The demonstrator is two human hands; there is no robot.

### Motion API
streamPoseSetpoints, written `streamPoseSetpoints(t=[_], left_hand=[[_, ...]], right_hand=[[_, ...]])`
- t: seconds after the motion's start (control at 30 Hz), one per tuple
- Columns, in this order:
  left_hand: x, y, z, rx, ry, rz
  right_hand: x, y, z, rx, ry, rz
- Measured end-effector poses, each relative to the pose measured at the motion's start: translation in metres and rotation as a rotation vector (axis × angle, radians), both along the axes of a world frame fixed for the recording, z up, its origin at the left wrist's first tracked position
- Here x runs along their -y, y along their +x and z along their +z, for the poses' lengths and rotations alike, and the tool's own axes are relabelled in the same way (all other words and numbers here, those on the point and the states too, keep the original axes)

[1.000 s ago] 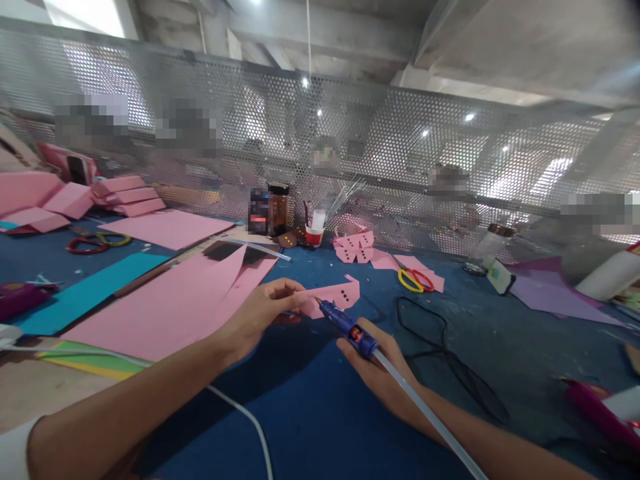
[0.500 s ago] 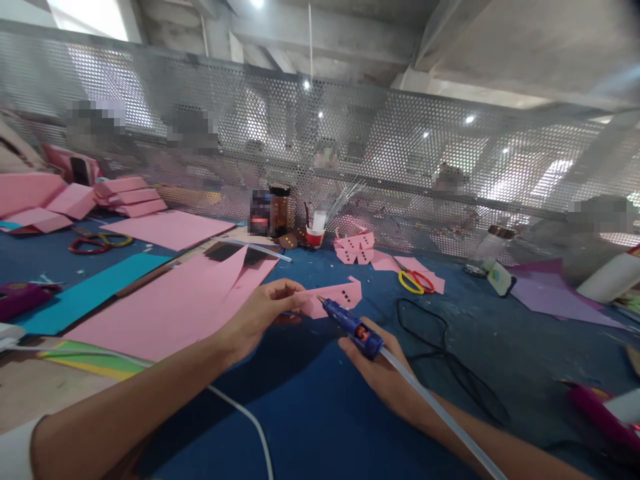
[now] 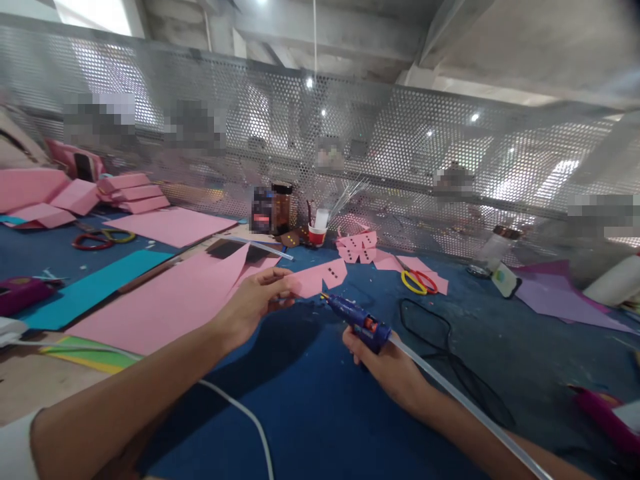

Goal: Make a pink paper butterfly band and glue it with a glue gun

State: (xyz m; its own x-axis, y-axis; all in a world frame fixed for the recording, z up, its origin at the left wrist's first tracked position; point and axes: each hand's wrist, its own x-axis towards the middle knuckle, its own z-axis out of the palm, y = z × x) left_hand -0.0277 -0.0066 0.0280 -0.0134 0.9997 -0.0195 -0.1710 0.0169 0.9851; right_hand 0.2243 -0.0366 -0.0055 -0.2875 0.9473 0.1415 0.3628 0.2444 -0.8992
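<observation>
Between the thumb and fingers of my left hand (image 3: 260, 300) is the left end of a pink paper cutout (image 3: 320, 277), marked with small dark dots and notched along its lower edge. My right hand (image 3: 387, 363) is wrapped round the grip of a blue glue gun (image 3: 357, 317). A long clear glue stick (image 3: 465, 400) sticks out of its back end. The gun's nozzle points up and left, close to the cutout's lower edge; whether it touches I cannot tell. Both hands are above the blue tabletop (image 3: 300, 413).
Pink sheets (image 3: 175, 300) and a teal strip (image 3: 115, 283) lie at left. Behind are dotted pink pieces (image 3: 357, 248), a red-and-white cup (image 3: 317, 235) and a brown jar (image 3: 283, 207). Scissors (image 3: 419, 281) and a black cable (image 3: 445, 340) lie right. A perforated metal screen (image 3: 280, 107) stands behind.
My left hand has shifted slightly left and up with the pink cutout, whose face has tilted. The glue gun has moved a little right, and its nozzle now lies lower against the cutout's edge.
</observation>
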Motion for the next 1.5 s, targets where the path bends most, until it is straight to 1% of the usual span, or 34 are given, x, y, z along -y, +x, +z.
streamPoseSetpoints(t=[0.13, 0.3, 0.4, 0.53, 0.63, 0.77, 0.87, 0.93, 1.07, 1.23, 1.33, 1.5], left_hand=[[-0.009, -0.01, 0.001, 0.048, 0.024, 0.114], [-0.016, -0.02, 0.003, 0.053, 0.052, 0.16], [-0.019, -0.026, 0.004, 0.06, 0.047, 0.19], [-0.025, -0.038, 0.003, 0.052, 0.046, 0.235], [-0.03, -0.048, -0.001, 0.044, 0.029, 0.269], [-0.033, -0.055, -0.004, 0.059, -0.011, 0.28], [-0.033, -0.057, -0.004, 0.085, 0.0, 0.28], [-0.033, -0.058, -0.004, 0.096, 0.01, 0.281], [-0.034, -0.062, -0.01, 0.072, -0.001, 0.266], [-0.036, -0.064, -0.015, 0.058, -0.027, 0.264], [-0.036, -0.062, -0.015, 0.038, -0.019, 0.258], [-0.035, -0.058, -0.013, 0.019, -0.014, 0.246]], right_hand=[[-0.008, 0.007, -0.001, 0.031, -0.013, -0.028], [-0.027, 0.016, 0.001, 0.146, -0.015, -0.046], [-0.039, 0.016, 0.007, 0.169, -0.009, -0.021], [-0.058, 0.012, 0.015, 0.196, 0.002, 0.047], [-0.073, 0.009, 0.016, 0.21, -0.018, 0.097], [-0.086, 0.007, 0.013, 0.221, -0.054, 0.097], [-0.09, 0.01, 0.01, 0.232, -0.062, 0.092], [-0.092, 0.015, 0.008, 0.257, -0.041, 0.093], [-0.093, 0.024, 0.006, 0.314, 0.0, 0.101], [-0.09, 0.026, 0.009, 0.294, 0.021, 0.119], [-0.088, 0.026, 0.011, 0.33, 0.025, 0.14], [-0.087, 0.027, 0.015, 0.378, 0.026, 0.136]])
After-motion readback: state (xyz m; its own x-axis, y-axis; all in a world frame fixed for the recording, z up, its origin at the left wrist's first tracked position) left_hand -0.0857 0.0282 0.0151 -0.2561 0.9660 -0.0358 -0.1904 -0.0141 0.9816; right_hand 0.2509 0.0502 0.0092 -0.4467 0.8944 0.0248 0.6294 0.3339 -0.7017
